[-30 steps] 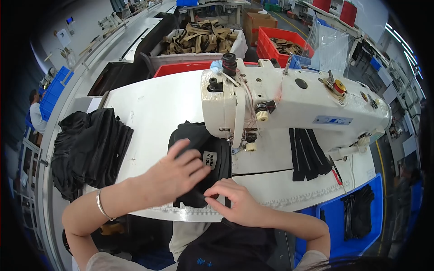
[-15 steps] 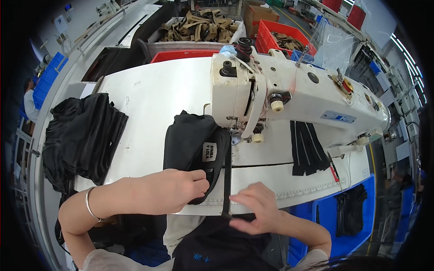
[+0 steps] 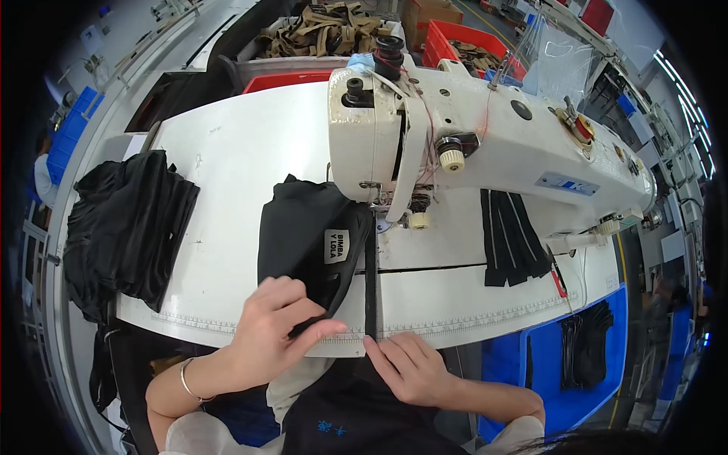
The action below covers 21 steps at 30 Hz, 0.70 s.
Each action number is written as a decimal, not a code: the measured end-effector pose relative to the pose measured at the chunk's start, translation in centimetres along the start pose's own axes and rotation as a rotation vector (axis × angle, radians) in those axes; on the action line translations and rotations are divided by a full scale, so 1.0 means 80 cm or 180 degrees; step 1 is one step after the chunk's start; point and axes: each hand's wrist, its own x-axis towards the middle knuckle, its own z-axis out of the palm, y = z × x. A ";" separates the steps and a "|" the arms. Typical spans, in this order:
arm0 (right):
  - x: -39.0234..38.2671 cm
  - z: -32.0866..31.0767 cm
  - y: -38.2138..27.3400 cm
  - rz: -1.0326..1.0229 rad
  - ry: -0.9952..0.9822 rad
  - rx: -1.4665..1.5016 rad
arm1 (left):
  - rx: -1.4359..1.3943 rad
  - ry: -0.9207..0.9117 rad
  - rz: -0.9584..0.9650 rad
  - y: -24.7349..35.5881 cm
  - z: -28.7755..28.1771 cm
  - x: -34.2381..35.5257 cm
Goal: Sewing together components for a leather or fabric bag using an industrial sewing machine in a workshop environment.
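A black fabric pouch (image 3: 299,227) with a pale label patch (image 3: 336,246) lies on the white sewing table, its right edge by the needle area of the sewing machine (image 3: 447,136). From there a narrow black strip (image 3: 371,280) runs straight toward me along the pouch's right side. My right hand (image 3: 409,369) pinches the strip's near end at the table's front edge. My left hand (image 3: 269,330) is at the pouch's near edge, thumb and forefinger apart, with dark cloth showing between them; the other fingers are curled.
A pile of black fabric pieces (image 3: 125,231) sits at the left. Several black strips (image 3: 513,239) and red-handled snips (image 3: 558,280) lie right of the needle. A blue bin (image 3: 584,398) holds black pieces below right. Red (image 3: 447,49) and pale bins stand behind.
My left hand has loosened from the pouch's near edge, its thumb now stretched right. My right hand has moved slightly left and down, its fingers closing on the strip's end. The whole view has shifted slightly.
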 end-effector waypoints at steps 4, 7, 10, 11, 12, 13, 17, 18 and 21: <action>0.007 -0.011 -0.003 0.0051 -0.0188 -0.0077 | 0.0243 0.0555 -0.0348 0.004 0.007 0.001; 0.006 -0.012 0.004 0.0045 -0.0240 -0.0122 | 0.0196 0.0788 -0.0559 0.000 0.003 0.004; -0.004 -0.002 0.012 -0.0304 -0.0602 0.0034 | -0.0398 0.1447 -0.0351 -0.043 0.001 0.037; -0.005 -0.002 0.013 -0.0361 -0.0586 0.0023 | -0.1339 0.1319 -0.0970 -0.050 -0.006 0.051; -0.005 -0.002 0.012 -0.0425 -0.0578 0.0024 | -0.2278 0.1174 -0.1601 -0.057 -0.013 0.063; -0.005 -0.001 0.012 -0.0431 -0.0579 0.0059 | -0.2250 0.1065 -0.1561 -0.074 -0.019 0.071; -0.011 -0.003 0.024 -0.0472 -0.0730 0.0025 | -0.0195 0.0272 0.0288 -0.047 -0.029 0.079; -0.011 -0.005 0.025 -0.0480 -0.0818 0.0051 | 0.0520 0.0038 0.0858 -0.031 -0.022 0.066; -0.002 -0.011 0.027 -0.0531 -0.0853 0.0130 | 0.1779 -0.0223 0.1739 0.000 0.033 -0.002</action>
